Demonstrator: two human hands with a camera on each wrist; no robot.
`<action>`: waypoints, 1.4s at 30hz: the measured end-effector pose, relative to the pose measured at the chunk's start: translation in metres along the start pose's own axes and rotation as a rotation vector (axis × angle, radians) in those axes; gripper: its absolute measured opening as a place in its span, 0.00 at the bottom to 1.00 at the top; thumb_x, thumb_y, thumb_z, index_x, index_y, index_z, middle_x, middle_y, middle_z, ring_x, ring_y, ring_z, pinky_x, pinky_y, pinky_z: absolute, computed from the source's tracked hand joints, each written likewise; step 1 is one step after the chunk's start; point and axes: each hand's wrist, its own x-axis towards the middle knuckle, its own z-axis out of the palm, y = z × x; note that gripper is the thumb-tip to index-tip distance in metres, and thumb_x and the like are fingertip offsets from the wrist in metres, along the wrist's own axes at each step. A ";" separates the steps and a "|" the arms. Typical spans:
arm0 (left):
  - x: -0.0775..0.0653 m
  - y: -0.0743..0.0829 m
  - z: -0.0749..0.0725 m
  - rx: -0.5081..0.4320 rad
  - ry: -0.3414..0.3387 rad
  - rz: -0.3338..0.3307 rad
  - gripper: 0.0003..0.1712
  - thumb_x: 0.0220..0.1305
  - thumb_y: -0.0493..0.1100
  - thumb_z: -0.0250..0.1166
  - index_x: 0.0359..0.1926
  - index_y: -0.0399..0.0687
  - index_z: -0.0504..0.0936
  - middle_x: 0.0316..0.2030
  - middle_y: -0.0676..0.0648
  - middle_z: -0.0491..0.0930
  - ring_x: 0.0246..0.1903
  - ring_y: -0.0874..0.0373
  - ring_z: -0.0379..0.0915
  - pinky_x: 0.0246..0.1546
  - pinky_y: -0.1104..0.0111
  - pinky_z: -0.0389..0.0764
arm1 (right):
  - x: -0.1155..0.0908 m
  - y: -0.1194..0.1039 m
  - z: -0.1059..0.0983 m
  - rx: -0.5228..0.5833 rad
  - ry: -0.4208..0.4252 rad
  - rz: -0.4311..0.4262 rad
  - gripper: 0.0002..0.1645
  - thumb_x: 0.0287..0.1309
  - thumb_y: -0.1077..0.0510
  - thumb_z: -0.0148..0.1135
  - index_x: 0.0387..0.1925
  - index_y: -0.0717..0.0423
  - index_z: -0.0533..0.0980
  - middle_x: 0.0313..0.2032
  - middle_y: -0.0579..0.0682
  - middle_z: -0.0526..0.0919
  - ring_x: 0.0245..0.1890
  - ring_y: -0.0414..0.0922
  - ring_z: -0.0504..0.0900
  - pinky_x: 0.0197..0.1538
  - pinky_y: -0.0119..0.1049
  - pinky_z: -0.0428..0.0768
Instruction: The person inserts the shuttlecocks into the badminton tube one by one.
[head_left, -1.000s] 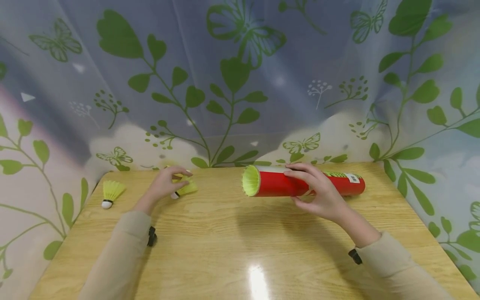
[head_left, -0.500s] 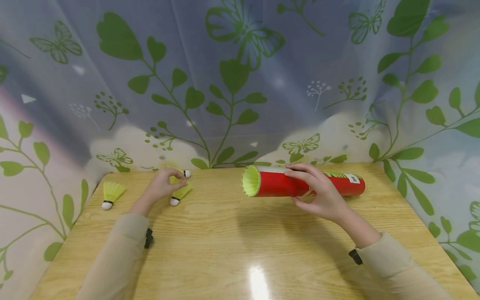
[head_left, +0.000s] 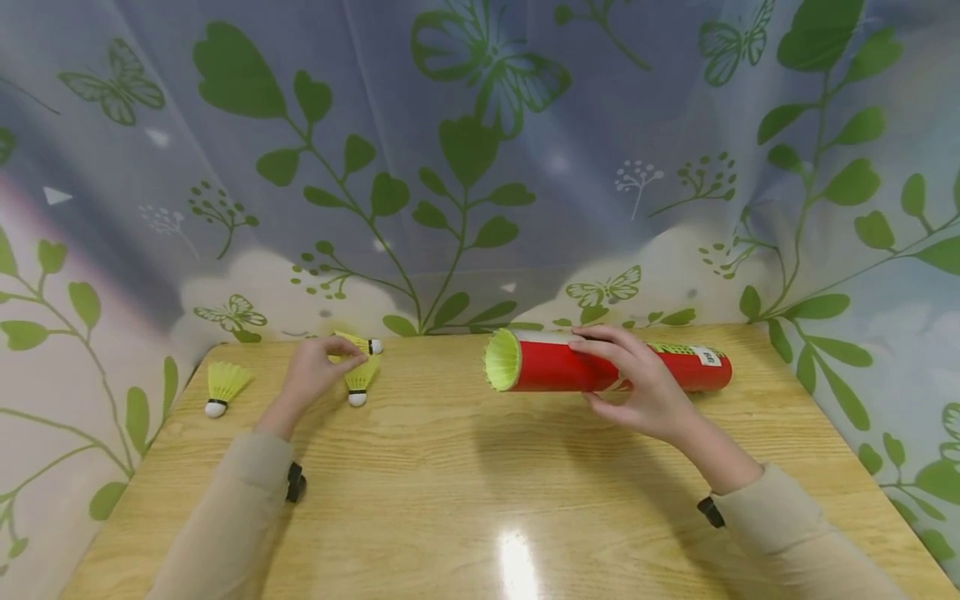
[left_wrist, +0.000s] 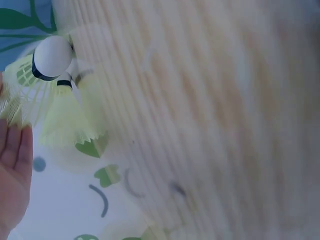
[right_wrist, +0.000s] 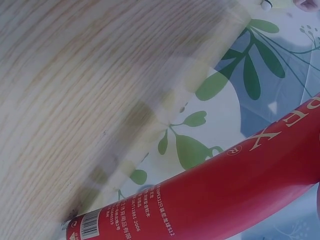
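In the head view my left hand pinches the feathered skirt of a yellow shuttlecock, whose white cork points toward me. Just behind it lies a second yellow shuttlecock with its cork to the right. The left wrist view shows the fingertips at the skirt edge of the nearer shuttlecock, the other shuttlecock beyond it. My right hand grips a red shuttlecock tube from above, thumb on the near side. The tube lies level, its mouth facing left, with a yellow skirt filling that mouth.
A third loose shuttlecock lies on the wooden table at the far left. A patterned curtain with leaves and butterflies hangs along the table's back edge and both sides.
My left hand has drawn back slightly to the left, and the shuttlecock in its fingers has turned cork toward me. The shuttlecock behind has come into sight. The right hand and tube stay put.
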 end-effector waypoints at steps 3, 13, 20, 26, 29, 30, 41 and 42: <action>-0.003 0.004 0.000 -0.024 0.067 -0.053 0.11 0.57 0.50 0.69 0.33 0.47 0.86 0.34 0.46 0.86 0.40 0.49 0.80 0.43 0.55 0.79 | 0.000 0.000 0.000 -0.001 -0.003 0.008 0.41 0.36 0.69 0.69 0.59 0.59 0.71 0.57 0.60 0.72 0.54 0.48 0.72 0.28 0.21 0.71; -0.008 0.016 0.007 -0.100 0.269 -0.244 0.16 0.53 0.54 0.71 0.32 0.47 0.88 0.31 0.45 0.86 0.32 0.56 0.80 0.30 0.72 0.76 | 0.000 0.000 0.000 -0.004 0.002 -0.012 0.41 0.36 0.70 0.68 0.60 0.60 0.71 0.56 0.62 0.73 0.55 0.48 0.72 0.30 0.23 0.70; -0.008 0.037 0.015 -0.170 0.359 -0.333 0.16 0.52 0.54 0.72 0.32 0.46 0.88 0.31 0.45 0.86 0.33 0.55 0.81 0.29 0.77 0.76 | 0.001 0.002 0.001 -0.020 -0.005 0.011 0.40 0.38 0.67 0.68 0.60 0.57 0.71 0.57 0.60 0.73 0.55 0.48 0.71 0.32 0.20 0.70; -0.008 0.047 0.022 -0.227 0.414 -0.383 0.15 0.52 0.52 0.72 0.32 0.46 0.88 0.32 0.44 0.86 0.30 0.59 0.80 0.25 0.80 0.76 | 0.001 0.003 0.002 -0.020 -0.008 0.011 0.39 0.39 0.66 0.67 0.60 0.57 0.71 0.57 0.60 0.73 0.56 0.49 0.71 0.34 0.21 0.71; -0.008 0.054 0.025 -0.314 0.430 -0.425 0.15 0.51 0.51 0.73 0.33 0.44 0.88 0.33 0.43 0.86 0.29 0.61 0.79 0.29 0.78 0.78 | 0.001 0.004 0.003 -0.018 -0.011 0.005 0.39 0.38 0.66 0.68 0.60 0.57 0.71 0.57 0.61 0.73 0.57 0.51 0.70 0.39 0.21 0.71; -0.008 0.057 0.026 -0.352 0.430 -0.447 0.16 0.50 0.51 0.74 0.34 0.44 0.88 0.33 0.44 0.86 0.30 0.62 0.78 0.31 0.77 0.79 | 0.001 0.004 0.004 -0.016 -0.012 0.006 0.40 0.38 0.67 0.69 0.60 0.57 0.71 0.57 0.61 0.73 0.57 0.51 0.70 0.42 0.20 0.71; -0.005 0.112 0.026 -0.805 0.499 -0.512 0.13 0.48 0.43 0.76 0.34 0.41 0.87 0.25 0.55 0.85 0.29 0.64 0.81 0.35 0.75 0.82 | 0.004 0.001 0.005 -0.012 -0.015 0.013 0.42 0.34 0.70 0.71 0.59 0.56 0.72 0.58 0.58 0.73 0.58 0.52 0.71 0.55 0.20 0.70; -0.005 0.118 0.026 -0.827 0.504 -0.496 0.13 0.48 0.42 0.75 0.34 0.40 0.87 0.25 0.55 0.85 0.29 0.64 0.82 0.35 0.75 0.82 | 0.004 0.001 0.005 -0.016 -0.015 0.014 0.42 0.34 0.70 0.71 0.59 0.56 0.72 0.58 0.58 0.73 0.58 0.52 0.71 0.54 0.20 0.70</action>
